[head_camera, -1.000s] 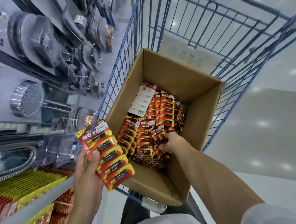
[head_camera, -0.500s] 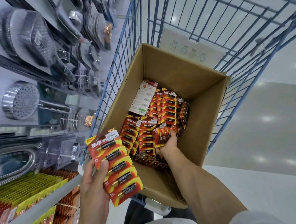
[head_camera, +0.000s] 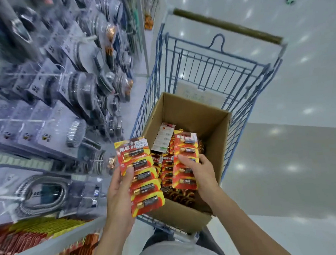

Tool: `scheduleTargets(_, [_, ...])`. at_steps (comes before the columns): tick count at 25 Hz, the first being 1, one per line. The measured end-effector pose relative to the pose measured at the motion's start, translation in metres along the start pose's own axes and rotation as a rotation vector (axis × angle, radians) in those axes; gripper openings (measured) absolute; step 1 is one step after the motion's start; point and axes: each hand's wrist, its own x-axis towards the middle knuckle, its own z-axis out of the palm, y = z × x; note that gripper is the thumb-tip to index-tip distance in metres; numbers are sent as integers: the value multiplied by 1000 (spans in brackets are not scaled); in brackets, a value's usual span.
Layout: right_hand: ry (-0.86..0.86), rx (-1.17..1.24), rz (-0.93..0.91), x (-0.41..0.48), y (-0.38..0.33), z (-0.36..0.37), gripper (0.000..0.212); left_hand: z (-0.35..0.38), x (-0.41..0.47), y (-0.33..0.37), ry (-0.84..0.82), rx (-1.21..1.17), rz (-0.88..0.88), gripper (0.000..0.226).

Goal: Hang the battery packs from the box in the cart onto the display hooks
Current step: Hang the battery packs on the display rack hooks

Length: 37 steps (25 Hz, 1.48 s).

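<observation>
My left hand (head_camera: pixel 119 192) grips a strip of red and yellow battery packs (head_camera: pixel 139 175) with a price sticker at its top, held beside the box's left wall. My right hand (head_camera: pixel 201 171) holds a second strip of battery packs (head_camera: pixel 184 152) lifted above the open cardboard box (head_camera: pixel 222 143). More battery packs (head_camera: pixel 167 167) and a white-backed pack (head_camera: pixel 163 139) lie inside the box. The box stands in a blue wire cart (head_camera: pixel 208 64).
Shelving on the left carries hanging shower heads and hoses (head_camera: pixel 75 90) in clear packs. Below them, display rows of red and yellow packs (head_camera: pixel 31 232) sit behind a grey shelf edge (head_camera: pixel 42 253). Glossy shop floor (head_camera: pixel 304 157) lies to the right of the cart.
My right hand has come up out of the box holding a strip of battery packs. The view has tilted up, showing the cart's handle, and my left hand's strip moved toward the centre.
</observation>
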Motion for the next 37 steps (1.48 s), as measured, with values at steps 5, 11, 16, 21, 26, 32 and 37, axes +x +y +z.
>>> scheduleTargets(5, [-181, -84, -282, -94, -35, -12, 37, -3, -40, 28, -97, -69, 110, 31])
scheduleTargets(11, [-464, -32, -301, -146, -37, -25, 23, -18, -116, 23, -2, -80, 280, 22])
scheduleTargets(16, [-724, -120, -309, -186, -13, -27, 28, -51, -207, -11, 219, -170, 427, 21])
scheduleTargets(21, [-1002, -262, -275, -255, 27, -1, 31, -103, -304, -40, 492, -341, 558, 20])
scheduleTargets(26, [-1270, -464, -291, -342, 80, 28, 27, -155, -404, -73, 762, -504, 664, 22])
scheduleTargets(32, [-1484, -636, -307, -442, 180, 45, 20, -221, -522, -135, 987, -626, 739, 24])
scheduleTargets(37, [-1596, -712, -204, -529, 284, 33, 29, -284, -620, -198, 1092, -710, 758, 28])
